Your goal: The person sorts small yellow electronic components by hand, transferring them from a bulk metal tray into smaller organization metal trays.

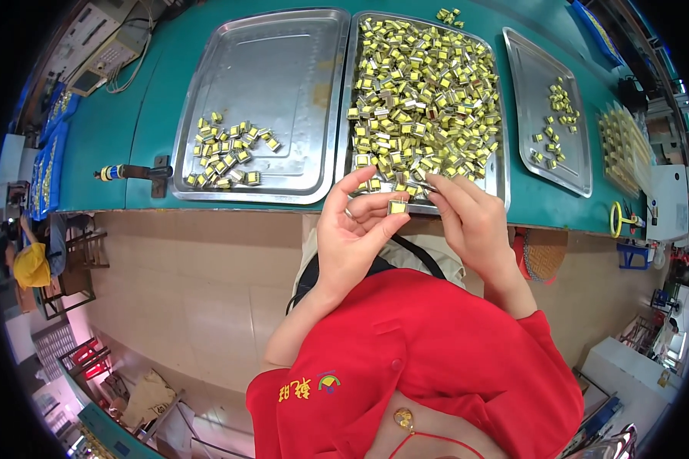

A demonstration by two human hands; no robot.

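My left hand (354, 237) pinches a small yellow transformer part (397, 206) between thumb and fingers, just in front of the table's near edge. My right hand (471, 222) holds thin metal tweezers (423, 186), their tip close to the part. Right behind both hands lies a steel tray (501, 172) heaped with several more yellow parts (425, 99).
A steel tray (283, 69) at the left holds a small cluster of parts (226, 151). A third tray (570, 172) at the right holds a few. A tool with a dark handle (134, 172) lies on the teal table (149, 107). A yellow tape dispenser (618, 219) sits at the right edge.
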